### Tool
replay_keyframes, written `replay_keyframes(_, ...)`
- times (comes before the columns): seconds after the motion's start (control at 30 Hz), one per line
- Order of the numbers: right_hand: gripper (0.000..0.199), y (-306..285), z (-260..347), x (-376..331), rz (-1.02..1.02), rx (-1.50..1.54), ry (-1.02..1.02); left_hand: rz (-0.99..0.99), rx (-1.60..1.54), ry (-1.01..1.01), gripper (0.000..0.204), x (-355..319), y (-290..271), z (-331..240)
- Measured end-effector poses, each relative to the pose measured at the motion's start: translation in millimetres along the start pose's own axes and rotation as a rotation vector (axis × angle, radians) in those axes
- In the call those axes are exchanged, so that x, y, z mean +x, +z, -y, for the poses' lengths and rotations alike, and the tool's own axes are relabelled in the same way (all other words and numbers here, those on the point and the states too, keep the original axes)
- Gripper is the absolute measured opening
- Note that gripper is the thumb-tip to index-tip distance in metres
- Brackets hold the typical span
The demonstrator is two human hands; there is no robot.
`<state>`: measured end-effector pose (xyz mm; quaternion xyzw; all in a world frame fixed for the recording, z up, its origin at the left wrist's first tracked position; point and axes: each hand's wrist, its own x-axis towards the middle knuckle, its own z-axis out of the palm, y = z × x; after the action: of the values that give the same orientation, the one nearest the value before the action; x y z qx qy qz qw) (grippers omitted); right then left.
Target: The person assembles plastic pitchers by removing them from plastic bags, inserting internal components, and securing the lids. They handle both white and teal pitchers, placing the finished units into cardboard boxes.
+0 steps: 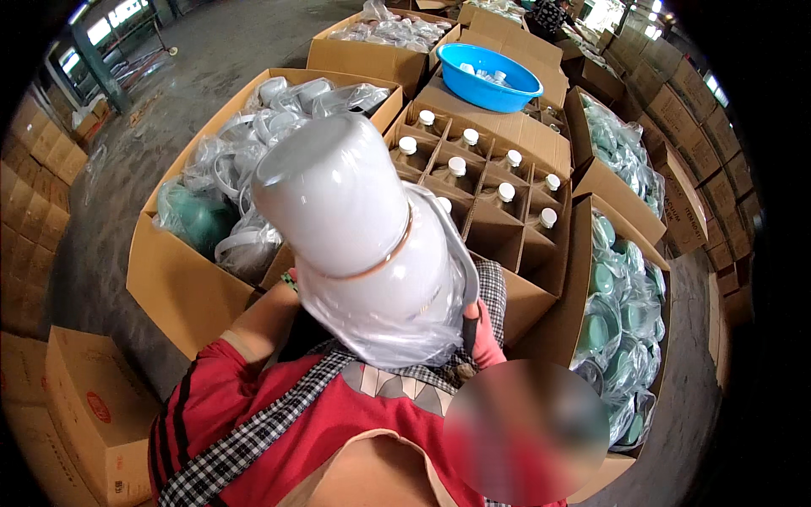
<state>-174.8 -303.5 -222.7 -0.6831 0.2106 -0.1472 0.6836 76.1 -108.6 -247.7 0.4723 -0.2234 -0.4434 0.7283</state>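
Observation:
Right below me, a large white vacuum flask (338, 203) with a rounded cap stands tilted at chest height. A clear plastic bag (405, 334) is bunched around its lower part, and a grey-white handle (456, 245) runs down its right side. My right hand (485, 336), in a pink glove, is closed on the flask's lower right side by the handle and bag. My left hand (291, 279) reaches behind the flask's left side; only a green patterned bit at the wrist shows, and its fingers are hidden.
Ahead, a divided carton (515, 291) holds several white-capped bottles (456, 166). To the left is a carton (182, 275) of bagged white and green flasks. Cartons of bagged green pieces (596, 334) stand at right. A blue basin (490, 89) rests on cardboard flaps behind.

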Motion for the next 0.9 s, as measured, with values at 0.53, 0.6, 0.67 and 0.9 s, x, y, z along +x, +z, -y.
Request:
replay_keyframes(0.53, 0.093, -103.5, 185.8, -37.3, -0.180, -0.694, -0.382, -0.042, 1.102, 0.383, 0.051, 35.5, 100.2, -25.5)
replay_keyframes(0.6, 0.095, -99.1, 193.1, -47.8, -0.176, -0.528, -0.312, -0.006, 1.027, 0.377, 0.052, 17.0, 68.9, 6.6)
replay_keyframes(0.67, 0.081, -92.3, 193.6, -49.4, -0.117, -0.595, -0.404, 0.091, 1.088, 0.304, 0.055, 10.4, 42.3, 9.0)
replay_keyframes(0.9, 0.081, -97.6, 217.3, -50.9, -0.117, -0.901, -0.285, 0.235, 0.582, 0.279, 0.060, 29.9, 72.6, -19.8)
